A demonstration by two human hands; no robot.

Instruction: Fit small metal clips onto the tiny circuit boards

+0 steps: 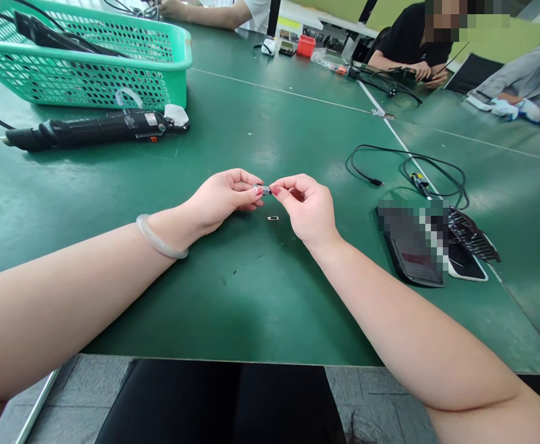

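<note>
a: head view, middle of the frame. what are the hands doing?

b: the left hand point(224, 198) and right hand point(306, 206) meet over the green tabletop point(261, 296). the fingers point(257, 188) of both pinch a small metal part point(264, 189) between thumb and forefinger tips, one hand at each end.

a: is it resting on anything?

b: no, it is held above the tabletop. just below it, a second small metal piece point(272, 217) lies flat, apart from both hands.

a: anything on the wrists?

b: a pale bangle point(159, 240) on the left one.

a: and around them?

b: upper left, a green plastic basket point(89, 61), with a black electric screwdriver point(89, 129) lying just in front of it. right of centre, a black cable point(409, 166) coils near two phones point(418, 246) lying side by side. along the top edge, other people's arms rest on the far side of the tabletop.
</note>
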